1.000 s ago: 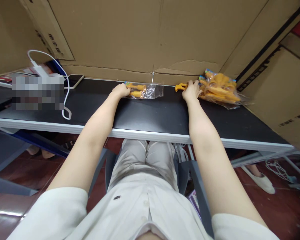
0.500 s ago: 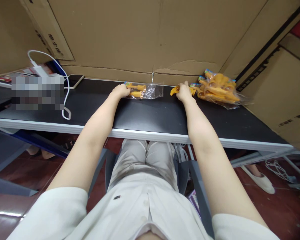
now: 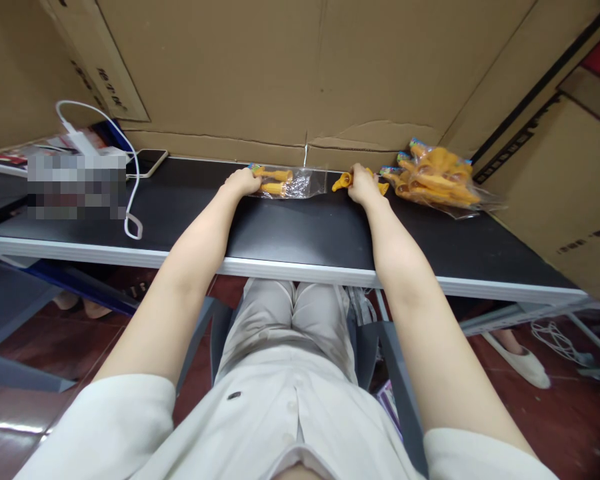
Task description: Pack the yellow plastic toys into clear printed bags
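My left hand (image 3: pixel 241 181) rests closed on the left end of a clear plastic bag (image 3: pixel 303 183) that lies on the black table (image 3: pixel 300 230) and holds two small orange toys (image 3: pixel 275 182). My right hand (image 3: pixel 363 186) is closed around a loose orange toy (image 3: pixel 341 181), just right of the bag's open end. A pile of the same orange toys in clear wrap (image 3: pixel 437 175) lies further right against the cardboard wall.
Cardboard sheets (image 3: pixel 280 73) wall in the back and right of the table. A white charger and cable (image 3: pixel 130 167) and a phone (image 3: pixel 147 161) lie at the left. Below the table edge are my lap, metal frame legs and another person's shoe (image 3: pixel 523 360).
My right hand has drawn one orange toy out of the pile and carried it leftward toward the clear bag. My left hand has stayed on the bag.
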The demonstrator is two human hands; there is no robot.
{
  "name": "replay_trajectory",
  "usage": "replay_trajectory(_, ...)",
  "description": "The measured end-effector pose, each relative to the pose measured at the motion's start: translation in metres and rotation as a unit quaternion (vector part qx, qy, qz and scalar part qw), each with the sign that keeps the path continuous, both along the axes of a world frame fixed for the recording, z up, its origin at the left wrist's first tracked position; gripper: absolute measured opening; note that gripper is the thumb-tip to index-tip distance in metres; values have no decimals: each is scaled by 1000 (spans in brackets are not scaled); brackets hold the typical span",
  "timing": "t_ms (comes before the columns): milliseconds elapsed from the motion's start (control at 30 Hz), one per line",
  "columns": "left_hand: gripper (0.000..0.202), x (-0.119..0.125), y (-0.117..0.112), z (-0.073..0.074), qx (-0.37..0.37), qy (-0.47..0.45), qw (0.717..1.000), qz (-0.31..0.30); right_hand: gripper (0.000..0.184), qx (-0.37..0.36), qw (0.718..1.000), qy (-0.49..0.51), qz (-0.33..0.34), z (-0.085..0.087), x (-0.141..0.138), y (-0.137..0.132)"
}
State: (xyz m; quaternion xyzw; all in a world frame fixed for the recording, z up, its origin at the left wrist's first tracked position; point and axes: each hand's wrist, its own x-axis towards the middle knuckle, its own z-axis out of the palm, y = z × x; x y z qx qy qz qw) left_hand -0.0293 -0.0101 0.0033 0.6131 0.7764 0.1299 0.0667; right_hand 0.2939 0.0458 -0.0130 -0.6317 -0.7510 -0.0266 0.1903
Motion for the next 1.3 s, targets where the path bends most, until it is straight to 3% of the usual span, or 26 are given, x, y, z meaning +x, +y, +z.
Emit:
replay_trajectory(167,62,-2,3,-1,-7,6,1000,-2,41,1,1000,3,1,-4,5,4)
replay_trajectory(333,64,-3,3,-1,-10,10,1000,-9,47,53,998,-30,19,-1,7,-4)
replay_trajectory(700,63,1,-3,2,-11,0,1000,-1,56,65,994,-41,74,37,-29,-48)
replay_trajectory(933,64,3,-6,4,-18,8,1000,-6,52,-12,992,-69,105,42,-46,-53)
replay_trajectory(1300,65,-8,-1,1,21,-29,998,43,38,-113,982,-132,71,39,-59,-61)
